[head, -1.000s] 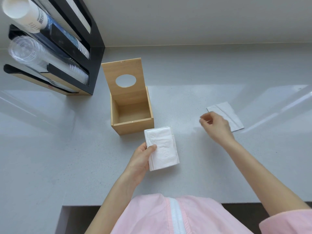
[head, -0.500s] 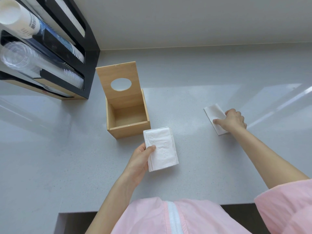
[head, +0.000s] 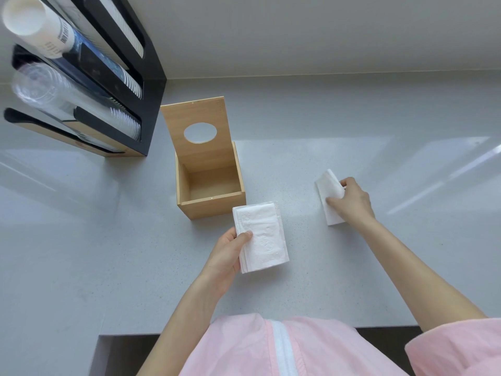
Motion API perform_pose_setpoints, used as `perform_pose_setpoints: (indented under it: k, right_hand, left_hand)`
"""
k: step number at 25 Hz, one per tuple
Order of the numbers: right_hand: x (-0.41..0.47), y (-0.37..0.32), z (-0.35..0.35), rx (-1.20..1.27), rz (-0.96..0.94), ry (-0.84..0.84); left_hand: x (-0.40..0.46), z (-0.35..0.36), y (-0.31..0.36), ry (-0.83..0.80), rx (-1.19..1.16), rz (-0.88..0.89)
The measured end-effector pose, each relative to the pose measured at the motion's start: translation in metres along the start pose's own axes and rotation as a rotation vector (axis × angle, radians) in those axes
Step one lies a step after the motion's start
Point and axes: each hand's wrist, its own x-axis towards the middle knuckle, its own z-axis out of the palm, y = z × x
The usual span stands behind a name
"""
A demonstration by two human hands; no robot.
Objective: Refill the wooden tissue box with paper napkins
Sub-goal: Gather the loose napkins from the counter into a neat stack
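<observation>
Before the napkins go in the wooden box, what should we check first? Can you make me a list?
1. Lid swung up, out of the way: ok.
2. Wooden box has room inside, nothing seen in it: ok.
3. Left hand holds the napkin stack firmly, thumb on top: ok.
4. Right hand has hold of the loose napkin: ok.
5. Stack narrow enough for the opening: cannot tell.
6. Loose napkin joined to the stack: not ok, they are apart.

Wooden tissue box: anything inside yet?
Empty. The wooden tissue box has its lid raised, and its bare wooden floor shows, no napkins.
</observation>
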Motion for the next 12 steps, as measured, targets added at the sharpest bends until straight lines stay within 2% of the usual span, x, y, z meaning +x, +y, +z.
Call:
perform_pose_setpoints:
  k: [3, 6, 9, 12]
  right_hand:
    - [-0.025, -0.016, 0.009, 0.269, -0.054, -0.123]
    - [-0.055, -0.031, 0.011, 0.509, -0.089, -0.357]
    - [-0.079, -0.041, 0.015, 0.582, -0.149, -0.53]
    - [-0.096, -0.047, 0.027, 0.524, -0.193, -0.588]
  left_hand:
    - [0.0, -0.001, 0.0, -0.005, 0.004, 0.003]
    - [-0.002, -0.002, -0.001, -0.029, -0.013, 0.008]
    - [-0.003, -0.001, 0.0, -0.048, -0.043, 0.022]
    - [-0.004, -0.002, 0.0, -0.061, -0.047, 0.028]
